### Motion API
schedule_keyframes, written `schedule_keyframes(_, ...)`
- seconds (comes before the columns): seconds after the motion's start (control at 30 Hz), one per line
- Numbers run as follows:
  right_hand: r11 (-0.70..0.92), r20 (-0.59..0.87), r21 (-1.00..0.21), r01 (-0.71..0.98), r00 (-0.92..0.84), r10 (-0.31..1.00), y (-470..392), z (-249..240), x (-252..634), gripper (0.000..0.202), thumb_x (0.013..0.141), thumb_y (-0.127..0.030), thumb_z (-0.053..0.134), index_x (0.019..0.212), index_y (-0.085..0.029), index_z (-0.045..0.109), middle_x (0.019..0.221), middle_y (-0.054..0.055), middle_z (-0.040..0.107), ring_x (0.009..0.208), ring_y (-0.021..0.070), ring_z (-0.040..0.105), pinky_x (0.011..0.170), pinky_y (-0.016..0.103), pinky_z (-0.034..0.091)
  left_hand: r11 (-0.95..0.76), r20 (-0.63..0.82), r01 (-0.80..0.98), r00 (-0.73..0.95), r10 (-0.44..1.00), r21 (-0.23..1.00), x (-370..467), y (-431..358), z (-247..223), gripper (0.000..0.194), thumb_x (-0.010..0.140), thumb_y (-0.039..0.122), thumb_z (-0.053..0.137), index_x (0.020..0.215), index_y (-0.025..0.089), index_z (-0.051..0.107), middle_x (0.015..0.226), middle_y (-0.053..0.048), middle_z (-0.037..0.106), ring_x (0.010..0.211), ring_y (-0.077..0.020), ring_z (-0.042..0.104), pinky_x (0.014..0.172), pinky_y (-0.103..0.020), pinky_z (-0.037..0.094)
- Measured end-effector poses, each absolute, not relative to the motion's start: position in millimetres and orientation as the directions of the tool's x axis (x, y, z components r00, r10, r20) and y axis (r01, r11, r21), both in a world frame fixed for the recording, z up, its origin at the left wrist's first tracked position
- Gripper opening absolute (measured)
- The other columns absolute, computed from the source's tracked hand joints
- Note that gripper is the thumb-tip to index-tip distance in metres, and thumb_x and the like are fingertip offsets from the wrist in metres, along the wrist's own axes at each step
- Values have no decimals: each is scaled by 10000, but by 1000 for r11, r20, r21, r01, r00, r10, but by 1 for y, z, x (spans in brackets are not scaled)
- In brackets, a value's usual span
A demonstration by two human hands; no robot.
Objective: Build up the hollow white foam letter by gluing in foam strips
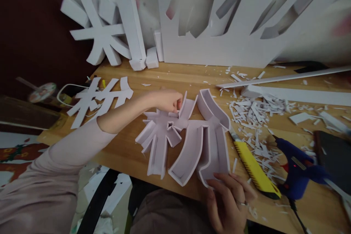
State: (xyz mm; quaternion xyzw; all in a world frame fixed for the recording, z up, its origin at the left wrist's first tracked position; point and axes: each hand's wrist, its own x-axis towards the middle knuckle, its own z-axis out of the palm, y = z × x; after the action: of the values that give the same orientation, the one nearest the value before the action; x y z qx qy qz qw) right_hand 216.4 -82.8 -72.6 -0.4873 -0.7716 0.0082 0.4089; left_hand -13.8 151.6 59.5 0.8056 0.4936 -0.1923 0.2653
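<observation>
A white foam-board character [189, 153] with upright strip walls lies hollow side up on the table. Over its upper left part, my left hand [170, 100] is closed, fingers curled at a short foam strip [173, 114] among the walls; the fingertips are partly hidden. My right hand [231, 199] rests at the character's lower right edge, fingers apart and fingertips touching the rim. A yellow utility knife [255, 170] lies just right of the character. Farther right is a blue glue gun [297, 166] with a small red light showing.
Foam scraps [257, 111] are heaped at the right. A flat cut-out character [100, 97] lies at the left. Finished foam characters [104, 33] and a large cut foam sheet [208, 49] lean on the back wall. A long foam strip [285, 76] crosses the right rear.
</observation>
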Motion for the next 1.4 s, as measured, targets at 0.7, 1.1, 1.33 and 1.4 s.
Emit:
schedule_keyframes(0.7,560,624,-383,735,-241,743,-82,-79,223,112,906,-101,587,959,-185,640,1001,88,610,1034,286,518,887,449,387,-365,-421,827,540,729,428,-33,147,38,65,808,227,666,795,186,714,865,-3,779,783,-146,674,693,-266,378)
schedule_keyframes(1.1,551,636,-372,747,-228,738,-81,-71,216,81,950,-136,544,949,-181,611,1001,86,587,1030,286,502,903,455,359,-358,-412,813,552,725,460,-38,151,35,106,788,269,671,805,193,743,851,-12,785,759,-149,669,654,-264,385)
schedule_keyframes(1.33,529,633,-394,751,-196,749,-83,-73,217,114,929,-118,560,965,-208,621,1016,65,608,1039,275,513,901,438,385,-350,-450,810,562,694,471,-36,152,45,125,800,267,679,863,194,759,926,-23,801,836,-162,705,668,-243,446)
schedule_keyframes(1.4,524,634,-407,748,-182,752,-82,-72,216,110,933,-119,552,958,-204,617,1012,67,601,1036,276,508,900,442,381,-353,-459,813,560,690,462,-36,151,48,151,822,295,672,890,193,761,948,-28,803,866,-167,711,682,-242,453)
